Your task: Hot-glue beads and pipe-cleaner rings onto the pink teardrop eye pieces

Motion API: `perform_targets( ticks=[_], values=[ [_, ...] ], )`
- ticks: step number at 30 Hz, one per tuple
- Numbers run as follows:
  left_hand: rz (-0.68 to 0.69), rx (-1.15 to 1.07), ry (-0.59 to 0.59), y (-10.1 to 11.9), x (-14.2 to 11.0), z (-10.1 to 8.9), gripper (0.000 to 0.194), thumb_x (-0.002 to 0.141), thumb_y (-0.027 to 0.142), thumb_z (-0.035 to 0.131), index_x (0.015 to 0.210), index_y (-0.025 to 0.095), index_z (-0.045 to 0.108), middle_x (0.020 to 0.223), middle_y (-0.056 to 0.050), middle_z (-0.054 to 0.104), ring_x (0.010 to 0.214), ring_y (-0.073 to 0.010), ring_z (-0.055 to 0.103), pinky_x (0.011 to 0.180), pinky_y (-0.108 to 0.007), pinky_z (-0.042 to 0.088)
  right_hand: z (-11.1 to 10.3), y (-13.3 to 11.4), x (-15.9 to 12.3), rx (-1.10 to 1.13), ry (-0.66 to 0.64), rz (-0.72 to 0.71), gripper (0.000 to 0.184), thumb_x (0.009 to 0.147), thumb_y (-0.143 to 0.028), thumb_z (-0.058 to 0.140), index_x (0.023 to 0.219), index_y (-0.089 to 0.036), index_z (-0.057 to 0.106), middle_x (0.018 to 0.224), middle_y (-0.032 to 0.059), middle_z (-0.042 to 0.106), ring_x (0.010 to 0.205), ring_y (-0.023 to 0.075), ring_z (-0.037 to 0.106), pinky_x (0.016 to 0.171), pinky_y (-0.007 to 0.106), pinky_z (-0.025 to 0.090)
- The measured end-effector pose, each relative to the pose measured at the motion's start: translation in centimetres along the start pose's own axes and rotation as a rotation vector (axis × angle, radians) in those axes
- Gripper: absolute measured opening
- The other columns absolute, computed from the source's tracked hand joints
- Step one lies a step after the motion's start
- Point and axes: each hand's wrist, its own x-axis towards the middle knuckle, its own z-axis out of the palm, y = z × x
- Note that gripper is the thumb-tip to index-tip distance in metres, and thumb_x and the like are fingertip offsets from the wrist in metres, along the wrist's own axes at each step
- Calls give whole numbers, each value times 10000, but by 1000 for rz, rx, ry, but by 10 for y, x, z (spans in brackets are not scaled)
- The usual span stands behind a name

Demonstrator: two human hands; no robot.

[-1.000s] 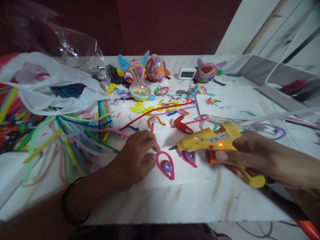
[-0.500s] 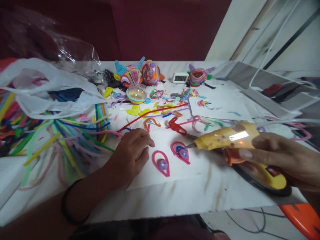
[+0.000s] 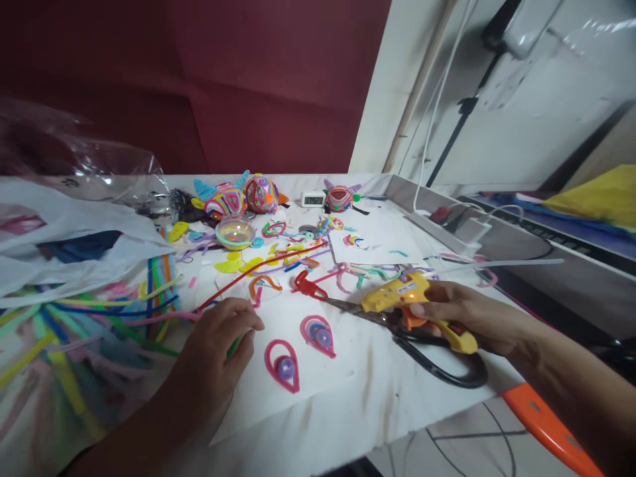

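My right hand (image 3: 450,308) is wrapped round a yellow glue gun (image 3: 395,291) with an orange trigger, held above scissors (image 3: 422,358) with black handles. Two pink teardrop shapes lie on the white paper (image 3: 243,411). The left teardrop (image 3: 268,354) holds a purple bead (image 3: 286,368). In the right teardrop (image 3: 330,324), blue and pale arcs curve above another purple bead (image 3: 323,338). Left of them my left hand (image 3: 216,348) rests with curled fingers. A green sliver (image 3: 232,347) shows between its thumb and fingers; whether it is held is unclear.
Pipe cleaners (image 3: 54,351) spread at left beside a white plastic bag (image 3: 64,232). Behind the paper lie a red twisted piece (image 3: 309,286), a clear bowl (image 3: 235,233), decorated balls (image 3: 262,194) and a small digital clock (image 3: 313,199). A grey tray (image 3: 427,228) with cables stands at right.
The glue gun's nozzle has moved away from the right teardrop and now hangs over the scissors. My left hand stays beside the left teardrop. The camera view has shifted right and up.
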Motion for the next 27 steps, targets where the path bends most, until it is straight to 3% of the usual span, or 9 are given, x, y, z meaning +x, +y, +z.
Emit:
perform_targets(
  ticks=[3,7,13,17,20,27],
  values=[
    [3,15,14,-2,0,1,164,850,136,465,894,222,597,992,-26,586,944,-177,583,821,-297,473,2,-3,4,-17,-7,-28,391,682,-460,750,873,-154,600,770,0,583,577,74,451,534,208,366],
    [10,5,53,-4,1,2,162,853,130,462,888,218,593,977,-27,580,933,-164,588,806,-277,484,1,-3,10,-122,32,-14,428,662,-494,743,868,-148,598,697,-10,583,563,93,479,488,208,351],
    [9,15,35,-6,0,1,168,832,131,479,885,222,610,961,-32,603,913,-173,604,795,-278,501,-6,8,16,-449,251,-43,386,631,-519,745,692,-175,582,556,-35,531,467,96,419,409,220,266],
    [-16,55,27,-6,-3,1,176,830,129,469,891,225,604,971,-42,610,920,-185,608,803,-299,508,-4,14,15,-828,365,-98,451,773,-631,520,792,-194,627,583,43,625,485,176,536,446,283,351],
    [35,52,29,-7,-6,3,190,811,117,477,902,234,595,953,-35,607,907,-184,607,777,-296,512,-3,17,15,-886,395,-126,431,797,-621,478,810,-221,637,609,94,673,514,253,616,482,337,394],
    [2,32,63,-8,-6,5,225,803,79,457,896,249,571,945,-22,601,904,-174,607,769,-287,513,-7,23,22,-1045,425,-138,322,832,-517,449,764,-290,666,673,136,724,609,371,680,523,430,426]
  ],
)
